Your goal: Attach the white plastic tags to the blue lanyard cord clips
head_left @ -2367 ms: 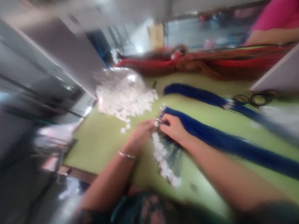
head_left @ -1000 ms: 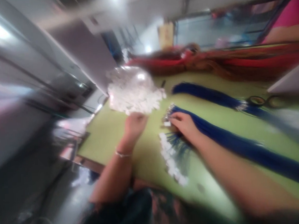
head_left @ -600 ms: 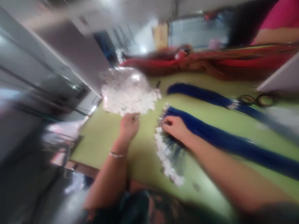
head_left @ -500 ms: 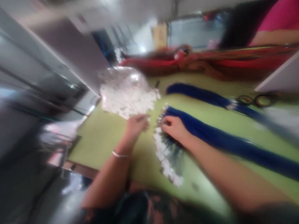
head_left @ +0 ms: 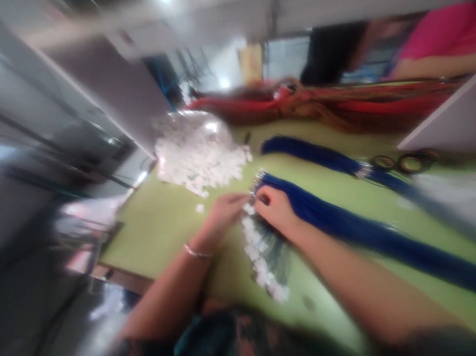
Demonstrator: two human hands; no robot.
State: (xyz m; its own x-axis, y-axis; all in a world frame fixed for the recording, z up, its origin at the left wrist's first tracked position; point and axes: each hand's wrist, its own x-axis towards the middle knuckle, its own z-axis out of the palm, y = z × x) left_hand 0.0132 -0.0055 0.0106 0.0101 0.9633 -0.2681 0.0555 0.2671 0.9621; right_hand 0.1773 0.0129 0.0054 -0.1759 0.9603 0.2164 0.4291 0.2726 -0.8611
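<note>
My right hand (head_left: 275,205) is closed in a pinch at the near end of a bundle of blue wires (head_left: 346,233), apparently on a single wire. From the left, my left hand (head_left: 227,213) reaches in, its fingers pinched together close to the right fingertips; whatever it holds is too small and blurred to name. Just below both hands, a row of white connectors (head_left: 259,260) on wire ends fans down the table. A heap of loose white connectors (head_left: 198,159) spills from a clear plastic bag (head_left: 214,127) beyond my left hand.
A second blue wire bundle (head_left: 309,151) lies farther back, near black-handled scissors (head_left: 410,162). Red and brown wires (head_left: 338,99) stretch along the back. Across the table is a person in a pink sleeve (head_left: 447,31). The green tabletop (head_left: 145,240) ends at the left.
My left hand has moved right from beside the connector heap to meet my right hand. One loose white connector now shows on the table near the heap.
</note>
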